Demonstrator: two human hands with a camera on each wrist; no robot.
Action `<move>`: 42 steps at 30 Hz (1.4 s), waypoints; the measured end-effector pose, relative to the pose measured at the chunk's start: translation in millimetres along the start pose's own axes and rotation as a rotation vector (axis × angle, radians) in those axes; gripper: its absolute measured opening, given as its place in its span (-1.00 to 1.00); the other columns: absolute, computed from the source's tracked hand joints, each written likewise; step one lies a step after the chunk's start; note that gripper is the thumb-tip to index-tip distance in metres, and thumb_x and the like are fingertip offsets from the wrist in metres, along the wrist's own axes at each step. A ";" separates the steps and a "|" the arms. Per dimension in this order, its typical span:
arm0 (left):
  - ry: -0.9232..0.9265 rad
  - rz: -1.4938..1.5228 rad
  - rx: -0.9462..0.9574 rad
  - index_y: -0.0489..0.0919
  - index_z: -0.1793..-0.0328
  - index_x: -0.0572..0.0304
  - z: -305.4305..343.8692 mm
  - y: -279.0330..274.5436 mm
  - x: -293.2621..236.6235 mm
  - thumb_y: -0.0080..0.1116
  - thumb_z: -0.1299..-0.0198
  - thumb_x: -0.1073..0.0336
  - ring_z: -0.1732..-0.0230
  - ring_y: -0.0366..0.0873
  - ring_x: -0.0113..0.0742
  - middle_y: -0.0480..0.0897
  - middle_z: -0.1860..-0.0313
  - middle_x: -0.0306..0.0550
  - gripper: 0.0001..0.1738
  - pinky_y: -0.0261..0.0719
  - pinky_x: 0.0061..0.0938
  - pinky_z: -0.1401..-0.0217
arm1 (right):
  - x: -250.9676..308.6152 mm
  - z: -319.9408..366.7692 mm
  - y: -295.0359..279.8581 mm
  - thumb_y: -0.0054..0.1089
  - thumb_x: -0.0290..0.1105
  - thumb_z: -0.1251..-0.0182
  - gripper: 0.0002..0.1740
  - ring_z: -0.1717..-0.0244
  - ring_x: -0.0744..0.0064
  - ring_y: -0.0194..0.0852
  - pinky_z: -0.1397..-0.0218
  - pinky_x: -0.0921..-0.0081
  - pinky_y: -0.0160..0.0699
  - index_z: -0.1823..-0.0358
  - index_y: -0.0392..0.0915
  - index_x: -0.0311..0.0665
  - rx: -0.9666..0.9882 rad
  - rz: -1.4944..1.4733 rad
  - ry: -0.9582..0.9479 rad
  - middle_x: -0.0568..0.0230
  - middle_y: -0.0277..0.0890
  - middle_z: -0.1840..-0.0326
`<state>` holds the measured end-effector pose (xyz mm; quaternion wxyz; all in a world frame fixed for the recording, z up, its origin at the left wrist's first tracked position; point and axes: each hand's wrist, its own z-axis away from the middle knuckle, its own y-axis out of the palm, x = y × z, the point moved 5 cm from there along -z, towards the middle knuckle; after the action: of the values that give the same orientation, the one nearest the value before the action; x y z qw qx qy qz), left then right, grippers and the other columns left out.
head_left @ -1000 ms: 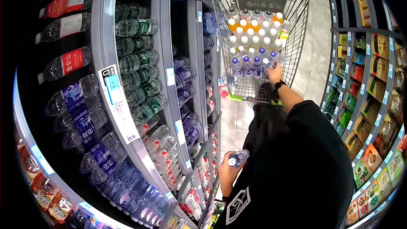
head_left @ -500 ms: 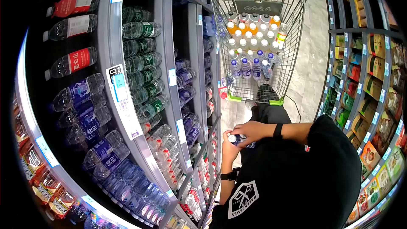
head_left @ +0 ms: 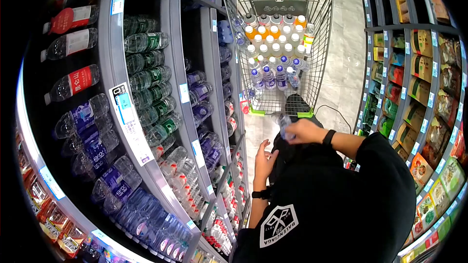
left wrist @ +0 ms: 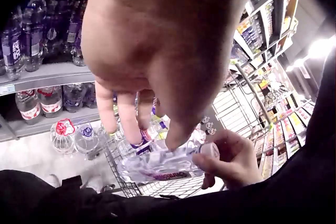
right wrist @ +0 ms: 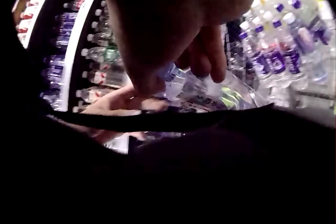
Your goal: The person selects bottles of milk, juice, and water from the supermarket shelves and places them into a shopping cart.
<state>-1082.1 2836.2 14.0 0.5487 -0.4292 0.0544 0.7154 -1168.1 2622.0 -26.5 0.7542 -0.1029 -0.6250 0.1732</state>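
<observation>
While the right hand (head_left: 306, 131) keeps its fingers clamped round the cap end of a clear plastic water bottle with a blue label (head_left: 284, 125), the bottle lies tilted above the person's dark lap. Its base points toward 11 o'clock, close to the near, green-cornered rim of the grey wire shopping cart (head_left: 263, 113) at 12 o'clock. At 7 o'clock from the bottle the left hand (head_left: 265, 155) hangs with its fingers apart and relaxed, gripping nothing, just off the front edge of the grey metal shelving (head_left: 171, 48) that runs along 9 o'clock and is packed with green- and purple-labelled drink bottles (head_left: 146, 78). Upright rows of white-, blue- and orange-capped bottles (head_left: 273, 48) fill the far half of the cart, and bare wire floor shows between them and the near rim. The cart's left wall stands close to the shelf edges. At 1 o'clock a strip of pale tiled floor (head_left: 341, 68) lies open between the cart's right wall and the dark shelving of coloured snack packs (head_left: 414, 92) at 3 o'clock.
</observation>
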 end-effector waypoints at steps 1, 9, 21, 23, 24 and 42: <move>-0.051 -0.012 0.001 0.38 -0.52 0.18 1.1 -1.5 9.2 0.46 -0.24 0.35 0.30 0.65 -0.39 0.66 -0.29 0.12 -0.26 0.62 -0.44 0.15 | -8.3 0.9 -17.3 0.51 -0.11 -0.12 -0.55 0.32 -0.16 0.69 0.25 0.06 0.66 0.05 0.61 -0.18 -0.137 -0.022 0.064 -0.03 0.65 0.37; -0.195 -0.038 -0.058 0.48 -0.42 0.19 21.4 -18.2 43.2 0.39 -0.31 0.25 0.25 0.72 -0.19 0.72 -0.16 0.14 -0.42 0.64 -0.34 0.11 | -94.3 -12.8 -74.8 0.48 -0.23 -0.09 -0.63 0.34 -0.18 0.70 0.22 0.12 0.65 0.24 0.59 -0.35 -0.560 -0.075 0.503 -0.13 0.65 0.42; -0.296 0.079 -0.108 0.50 -0.41 0.22 40.8 -12.8 72.9 0.37 -0.34 0.24 0.25 0.69 -0.28 0.72 -0.16 0.09 -0.44 0.66 -0.40 0.12 | -152.3 -24.3 -67.3 0.48 -0.23 -0.08 -0.56 0.18 -0.21 0.72 0.08 0.02 0.68 0.11 0.56 -0.34 -0.227 0.076 0.618 -0.12 0.71 0.30; -0.299 0.095 -0.118 0.50 -0.41 0.22 41.9 -12.4 73.6 0.37 -0.34 0.24 0.24 0.70 -0.29 0.72 -0.16 0.09 -0.44 0.66 -0.40 0.12 | -160.2 -24.7 -70.1 0.53 -0.26 -0.06 -0.56 0.15 -0.19 0.72 0.05 0.02 0.69 0.12 0.56 -0.36 -0.276 0.102 0.745 -0.10 0.72 0.30; -0.298 0.109 -0.124 0.50 -0.41 0.22 43.2 -12.2 73.7 0.36 -0.35 0.25 0.24 0.70 -0.29 0.72 -0.15 0.09 -0.44 0.66 -0.41 0.12 | -166.1 -27.4 -68.5 0.53 -0.26 -0.06 -0.56 0.15 -0.19 0.72 0.05 0.02 0.69 0.12 0.56 -0.36 -0.269 0.101 0.744 -0.10 0.72 0.30; -0.374 0.213 -0.174 0.51 -0.41 0.18 62.3 1.3 99.2 0.36 -0.36 0.22 0.19 0.70 -0.30 0.72 -0.16 0.06 -0.46 0.67 -0.40 0.08 | -248.4 -42.4 -50.1 0.39 -0.44 -0.14 -0.37 -0.02 -0.17 0.73 -0.14 0.12 0.66 -0.30 0.51 -0.41 -0.828 -0.025 0.909 -0.18 0.73 0.05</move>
<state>-1120.6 2943.1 -14.4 0.4317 -0.3269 -0.0651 0.8382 -1159.4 2481.7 -241.5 0.8446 -0.4435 -0.2573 -0.1541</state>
